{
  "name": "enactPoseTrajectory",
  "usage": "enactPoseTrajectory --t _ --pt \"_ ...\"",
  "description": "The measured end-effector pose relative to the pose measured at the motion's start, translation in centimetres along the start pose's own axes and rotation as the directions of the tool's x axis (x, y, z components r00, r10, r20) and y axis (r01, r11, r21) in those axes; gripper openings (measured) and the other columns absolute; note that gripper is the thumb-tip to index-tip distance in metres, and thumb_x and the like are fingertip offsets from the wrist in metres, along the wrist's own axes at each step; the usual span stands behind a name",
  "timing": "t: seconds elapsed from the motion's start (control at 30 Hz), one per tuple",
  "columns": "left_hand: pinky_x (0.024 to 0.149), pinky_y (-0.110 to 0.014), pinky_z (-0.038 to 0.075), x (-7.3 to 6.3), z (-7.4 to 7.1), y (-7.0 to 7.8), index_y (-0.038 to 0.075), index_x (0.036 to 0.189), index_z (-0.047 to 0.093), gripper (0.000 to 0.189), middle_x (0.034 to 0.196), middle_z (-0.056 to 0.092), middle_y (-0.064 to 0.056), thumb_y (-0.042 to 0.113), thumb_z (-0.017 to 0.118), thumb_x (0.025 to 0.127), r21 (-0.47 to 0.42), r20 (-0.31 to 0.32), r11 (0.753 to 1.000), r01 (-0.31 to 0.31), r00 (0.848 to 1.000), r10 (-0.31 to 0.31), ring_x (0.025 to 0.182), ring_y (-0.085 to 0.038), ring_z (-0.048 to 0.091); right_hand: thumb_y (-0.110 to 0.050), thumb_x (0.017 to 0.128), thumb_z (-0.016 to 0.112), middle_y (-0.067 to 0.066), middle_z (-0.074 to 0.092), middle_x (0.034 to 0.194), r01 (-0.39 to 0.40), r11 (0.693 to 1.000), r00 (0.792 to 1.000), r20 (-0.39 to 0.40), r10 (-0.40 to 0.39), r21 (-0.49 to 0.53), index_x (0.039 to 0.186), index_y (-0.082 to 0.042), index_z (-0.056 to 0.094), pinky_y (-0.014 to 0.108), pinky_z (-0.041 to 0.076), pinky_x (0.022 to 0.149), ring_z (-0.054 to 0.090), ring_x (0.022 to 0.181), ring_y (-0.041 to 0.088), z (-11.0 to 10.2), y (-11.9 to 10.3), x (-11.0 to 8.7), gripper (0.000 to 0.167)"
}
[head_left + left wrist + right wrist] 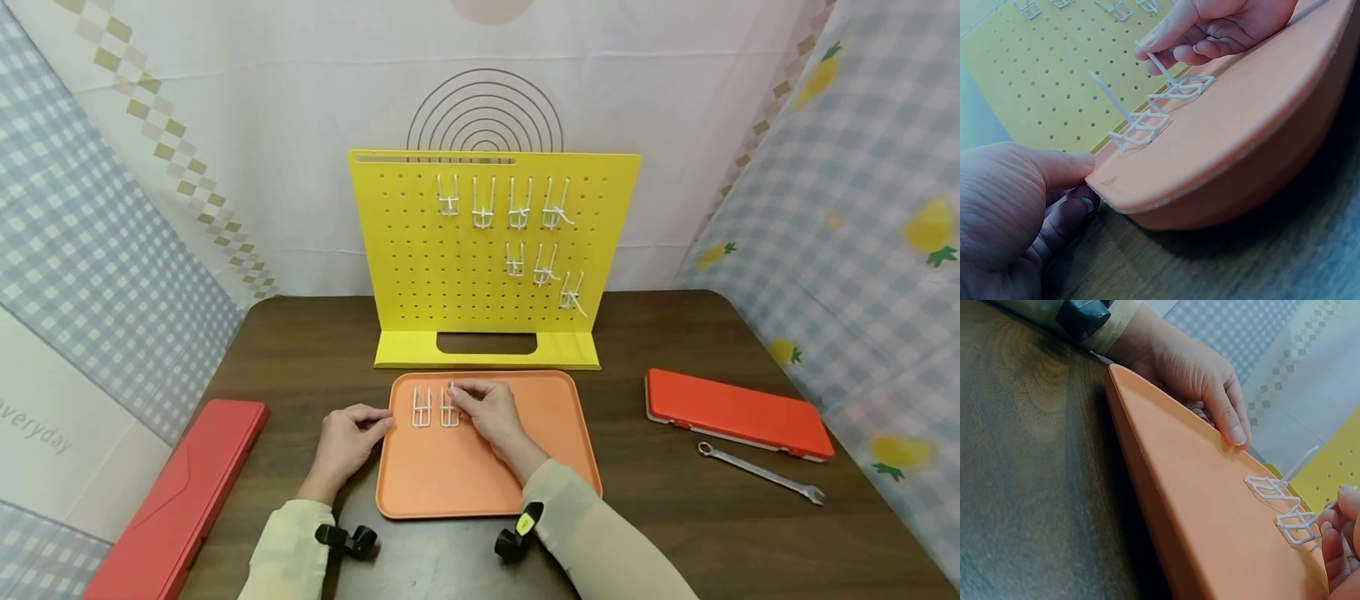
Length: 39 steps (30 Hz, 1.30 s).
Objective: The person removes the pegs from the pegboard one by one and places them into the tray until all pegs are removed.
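Observation:
An orange tray (480, 483) lies on the table in front of the pegboard. My left hand (347, 442) pinches its left rim, thumb on top and fingers below, as the left wrist view shows. Two white wire pegboard hooks stand side by side in the tray's upper left part. The left hook (422, 421) is untouched. My right hand (491, 414) pinches a prong of the right hook (1182, 89) between thumb and fingertips; its wire base rests on or just above the tray. In the right wrist view, the right hand's fingers (1335, 550) show only at the edge.
Behind the tray stands a yellow pegboard (450, 292) carrying several white hooks, some fastened with white ties. A red case (187, 492) lies at the left. On the right are another red case (738, 408) and a combination wrench (761, 472).

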<state>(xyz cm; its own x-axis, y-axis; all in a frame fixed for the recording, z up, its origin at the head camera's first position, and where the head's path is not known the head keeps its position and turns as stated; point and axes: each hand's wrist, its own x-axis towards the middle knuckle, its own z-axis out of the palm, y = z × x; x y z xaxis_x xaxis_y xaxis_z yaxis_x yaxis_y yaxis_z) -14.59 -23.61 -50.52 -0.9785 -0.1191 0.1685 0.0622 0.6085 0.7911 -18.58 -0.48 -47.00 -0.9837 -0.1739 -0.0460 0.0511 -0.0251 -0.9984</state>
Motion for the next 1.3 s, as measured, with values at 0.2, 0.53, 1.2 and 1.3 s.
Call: enactPoseTrajectory --t 0.2,0.53,1.2,1.3 --pt "0.066 -0.025 0.053 -0.1 -0.1 0.0 0.011 0.09 0.079 0.01 0.088 0.072 -0.001 0.016 0.078 0.082 0.0 -0.002 1.0 -0.001 1.0 0.001 0.077 -0.014 0.066 -0.006 0.09 0.067 0.019 0.068 0.085 0.003 1.0 1.0 -0.002 -0.003 -0.018 0.108 0.008 0.07 0.027 0.051 0.06 0.06 0.07 0.019 0.1 -0.1 -0.1 0.023" --pt "0.068 -0.029 0.054 -0.2 0.0 -0.2 0.012 0.09 0.079 0.01 0.089 0.072 -0.001 0.017 0.078 0.082 0.009 -0.008 1.0 0.003 1.0 -0.003 0.079 -0.015 0.066 -0.005 0.089 0.068 0.014 0.069 0.083 0.007 1.0 1.0 -0.015 -0.007 -0.025 0.11 0.008 0.069 0.029 0.053 0.062 0.061 0.07 0.018 0.1 -0.1 -0.3 0.025" --pt "0.071 -0.033 0.055 -0.1 0.3 -0.1 0.012 0.092 0.079 0.011 0.09 0.072 -0.002 0.018 0.077 0.083 0.002 -0.013 1.0 0.026 1.0 -0.026 0.083 -0.017 0.067 -0.017 0.087 0.072 0.007 0.072 0.096 0.052 0.934 0.983 -0.181 0.014 0.354 0.113 0.004 0.066 0.025 0.052 0.068 0.063 0.075 0.012 -3.8 -3.6 1.3 0.035" --pt "0.071 -0.033 0.055 -0.1 0.3 -0.1 0.012 0.092 0.079 0.011 0.089 0.072 -0.001 0.018 0.078 0.083 0.006 -0.01 1.0 0.026 1.0 -0.026 0.082 -0.017 0.067 -0.016 0.086 0.073 0.002 0.072 0.089 0.12 0.925 0.974 -0.225 -0.038 0.361 0.11 0.004 0.066 0.027 0.052 0.071 0.063 0.075 0.012 -6.2 -5.5 1.0 0.033"
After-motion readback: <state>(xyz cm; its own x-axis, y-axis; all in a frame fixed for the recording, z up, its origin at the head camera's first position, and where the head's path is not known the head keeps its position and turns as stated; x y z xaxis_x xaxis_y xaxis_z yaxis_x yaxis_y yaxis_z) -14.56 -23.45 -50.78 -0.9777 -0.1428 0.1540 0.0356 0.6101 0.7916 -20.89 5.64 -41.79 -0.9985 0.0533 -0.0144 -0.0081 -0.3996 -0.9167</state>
